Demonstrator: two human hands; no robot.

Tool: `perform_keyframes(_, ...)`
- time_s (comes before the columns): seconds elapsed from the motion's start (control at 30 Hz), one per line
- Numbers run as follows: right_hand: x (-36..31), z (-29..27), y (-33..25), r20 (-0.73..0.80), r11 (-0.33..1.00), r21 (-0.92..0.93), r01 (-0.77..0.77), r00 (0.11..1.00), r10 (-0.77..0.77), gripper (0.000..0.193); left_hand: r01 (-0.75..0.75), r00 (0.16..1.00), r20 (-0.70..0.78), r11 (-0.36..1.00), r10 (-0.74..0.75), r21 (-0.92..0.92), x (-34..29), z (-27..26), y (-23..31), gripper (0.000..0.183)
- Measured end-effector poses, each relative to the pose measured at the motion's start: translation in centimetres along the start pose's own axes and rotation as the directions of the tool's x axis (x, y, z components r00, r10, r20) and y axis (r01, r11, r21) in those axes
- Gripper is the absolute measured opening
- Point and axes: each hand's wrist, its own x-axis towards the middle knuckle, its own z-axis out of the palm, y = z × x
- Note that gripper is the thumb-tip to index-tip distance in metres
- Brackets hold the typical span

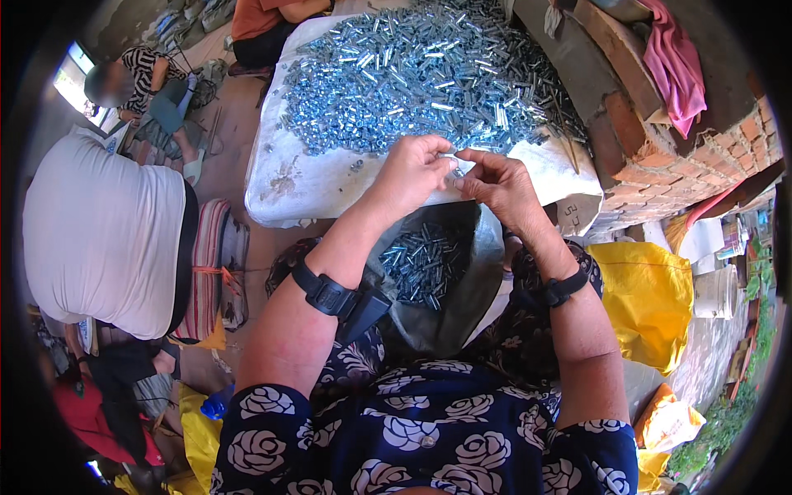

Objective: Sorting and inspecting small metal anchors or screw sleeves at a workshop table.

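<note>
Standing right of the metal pieces [412, 78] are brickwork [660, 183] and a yellow sack [648, 301].

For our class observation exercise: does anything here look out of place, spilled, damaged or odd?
Dark smudges mar the white sheet near its front left corner, beside the heaped metal pieces; they stand out against the paler surface. A pink cloth also hangs loosely over the brickwork, looking stray.

- Wears a navy top [411, 431], printed with large pale roses, with short sleeves [257, 439] in matching print.
- Wears dark legwear [355, 361] patterned with pale leaves.
- Carries 2 black bands: a left band [326, 290] beside a blocky black piece [365, 315], and a right band [564, 288].
- Keeps left hand [417, 172] and right hand [500, 185] ungloved.
</note>
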Motion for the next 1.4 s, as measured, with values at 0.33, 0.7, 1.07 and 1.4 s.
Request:
perform_keyframes(0.33,-0.3,-0.6,-0.6,0.040,0.994,0.031,-0.105,0.994,0.104,0.032,-0.026,0.997,-0.064,0.965,0.044,0.260,-0.2,-0.4,0.6,0.009)
perform_keyframes(0.7,-0.5,0.1,-1.5,-0.088,0.971,0.239,-0.017,0.995,0.039,0.039,0.022,0.999,-0.033,0.988,-0.027,-0.154,-0.3,-0.7,1.1,0.011)
perform_keyframes(1.07,-0.5,-0.2,-1.1,-0.214,0.926,0.376,-0.020,0.971,0.108,0.022,0.015,1.000,-0.025,0.998,-0.017,-0.067,-0.3,-0.2,1.0,0.014)
perform_keyframes(1.4,-0.5,0.5,-0.6,-0.251,0.828,0.560,0.039,0.960,0.124,0.016,0.001,0.995,-0.101,0.984,-0.019,-0.177,-0.2,0.3,1.2,0.015)
